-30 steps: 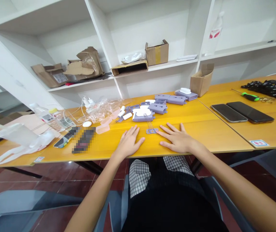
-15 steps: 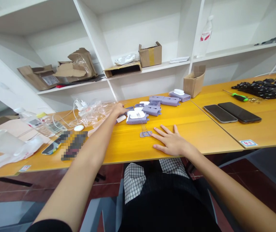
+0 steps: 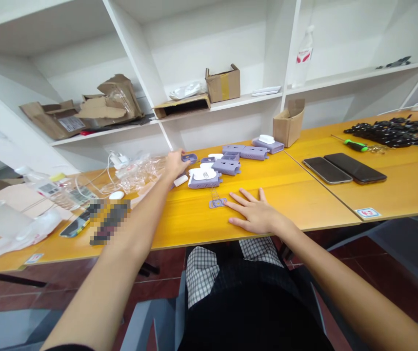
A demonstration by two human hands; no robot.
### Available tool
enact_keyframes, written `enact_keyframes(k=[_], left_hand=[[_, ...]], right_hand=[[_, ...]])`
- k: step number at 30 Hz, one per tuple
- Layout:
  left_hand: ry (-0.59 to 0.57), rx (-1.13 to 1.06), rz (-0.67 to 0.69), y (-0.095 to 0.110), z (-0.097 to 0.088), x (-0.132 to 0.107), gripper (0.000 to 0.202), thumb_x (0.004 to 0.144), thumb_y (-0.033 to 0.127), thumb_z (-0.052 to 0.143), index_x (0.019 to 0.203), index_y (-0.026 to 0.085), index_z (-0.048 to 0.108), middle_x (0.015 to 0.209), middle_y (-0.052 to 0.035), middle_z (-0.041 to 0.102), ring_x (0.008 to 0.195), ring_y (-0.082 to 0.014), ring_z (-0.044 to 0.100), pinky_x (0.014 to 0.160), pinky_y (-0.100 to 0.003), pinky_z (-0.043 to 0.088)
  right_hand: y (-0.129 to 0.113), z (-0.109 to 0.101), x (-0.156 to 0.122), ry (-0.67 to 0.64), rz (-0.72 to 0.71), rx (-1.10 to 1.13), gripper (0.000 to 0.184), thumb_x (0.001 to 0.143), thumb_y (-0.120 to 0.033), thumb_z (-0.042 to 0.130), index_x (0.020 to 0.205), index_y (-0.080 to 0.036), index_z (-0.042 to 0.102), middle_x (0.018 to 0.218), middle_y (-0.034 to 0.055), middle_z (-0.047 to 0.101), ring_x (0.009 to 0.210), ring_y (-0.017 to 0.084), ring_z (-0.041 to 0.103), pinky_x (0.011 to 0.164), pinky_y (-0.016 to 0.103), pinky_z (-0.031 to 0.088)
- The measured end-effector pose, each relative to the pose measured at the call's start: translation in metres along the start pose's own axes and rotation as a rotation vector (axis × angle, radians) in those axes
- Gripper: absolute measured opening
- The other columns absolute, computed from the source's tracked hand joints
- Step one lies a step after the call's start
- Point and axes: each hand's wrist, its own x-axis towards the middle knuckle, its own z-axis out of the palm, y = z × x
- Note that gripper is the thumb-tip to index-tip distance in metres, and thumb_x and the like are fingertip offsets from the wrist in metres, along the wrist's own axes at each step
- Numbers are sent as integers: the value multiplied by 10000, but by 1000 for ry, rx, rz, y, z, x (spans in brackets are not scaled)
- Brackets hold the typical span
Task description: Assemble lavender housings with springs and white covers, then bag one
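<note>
My left hand [image 3: 174,164] is stretched far forward over the yellow table [image 3: 304,195], its fingers closed on a small purple plastic piece [image 3: 189,158] lifted just above the tabletop. My right hand [image 3: 252,214] lies flat and open near the table's front edge, fingers spread, its fingertips beside a small flat purple strap piece [image 3: 218,201]. Behind that lies a purple housing with a white insert [image 3: 204,178]. More purple housings [image 3: 243,153] sit further back, and a small white capsule [image 3: 180,180] lies just below my left hand.
Clear plastic bags [image 3: 141,168], a white charger with cable [image 3: 119,161] and phones [image 3: 77,224] lie at the left. Two dark phones [image 3: 344,168], a green-handled screwdriver [image 3: 355,145] and black parts [image 3: 399,131] sit on the right. A cardboard box [image 3: 288,123] stands by the shelves.
My left hand left the table's front edge, reached forward to the purple parts and picked up a small purple piece. My right hand stayed flat.
</note>
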Motion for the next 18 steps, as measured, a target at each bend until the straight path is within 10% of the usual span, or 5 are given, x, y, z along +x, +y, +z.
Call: enact_keyframes(k=[5, 11, 18], left_hand=[[267, -310, 133, 9, -19, -48, 474, 810, 232, 806, 1244, 187, 622, 1207, -116, 687, 1046, -225, 675, 975, -361, 556], [177, -647, 320, 37, -15, -149, 367, 814, 290, 809, 1167, 230, 732, 1186, -83, 640, 1099, -228, 685, 885, -367, 639], [189, -837, 355, 53, -11, -152, 315, 840, 319, 821, 1126, 223, 729, 1373, -131, 654, 1309, -281, 657, 1079, -468, 588]], right_hand=[[3, 2, 1, -4, -1, 10, 728, 1017, -791, 291, 1644, -438, 401, 1752, 10, 325, 1630, 451, 209, 1229, 852, 63], [1, 1, 2, -45, 17, -9, 743, 1013, -798, 275, 1662, -445, 353, 1766, 2, 274, 1638, 442, 182, 1228, 850, 41], [-1, -2, 1, -53, 16, -18, 751, 1020, -789, 271, 1670, -421, 344, 1765, 15, 274, 1632, 462, 187, 1204, 878, 61]])
